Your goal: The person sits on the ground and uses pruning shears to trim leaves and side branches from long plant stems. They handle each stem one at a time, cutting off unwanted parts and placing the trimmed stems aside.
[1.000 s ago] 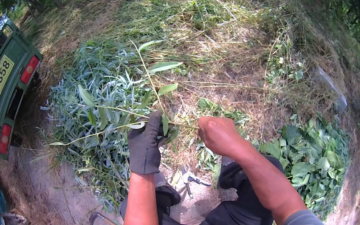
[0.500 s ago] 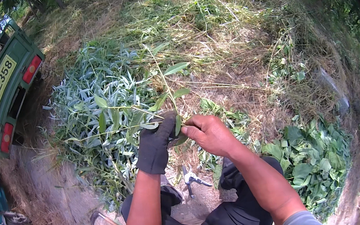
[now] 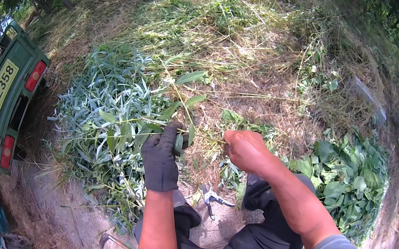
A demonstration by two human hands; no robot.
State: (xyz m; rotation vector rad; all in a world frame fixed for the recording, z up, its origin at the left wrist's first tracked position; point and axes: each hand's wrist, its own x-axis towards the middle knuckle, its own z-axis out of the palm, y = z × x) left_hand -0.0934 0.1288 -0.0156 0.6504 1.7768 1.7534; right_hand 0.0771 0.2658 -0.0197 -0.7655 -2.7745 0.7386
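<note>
My left hand [image 3: 160, 161], in a dark grey glove, is closed round a leafy green branch [image 3: 169, 111] whose twigs and long narrow leaves fan out to the far side and the left. My bare right hand [image 3: 247, 149] has its fingers closed on the thin stem end of that branch, a short way to the right. Between the hands the stem runs across bare. Below them, on the ground between my feet, lie pruning shears [image 3: 212, 197] with pale metal and dark handles. A sickle [image 3: 116, 243] with a wooden handle rests beside my left leg.
A heap of silvery-green cut branches [image 3: 103, 108] lies left of my hands. Broad green leaves [image 3: 343, 174] are piled at the right. Dry cut grass [image 3: 266, 82] covers the ground ahead. A green cargo vehicle [image 3: 12, 96] loaded with brushwood stands at the far left.
My hands have moved apart: the right has slid right along the stem, and the left has shifted slightly left. The branch's leaves have moved a little left and down.
</note>
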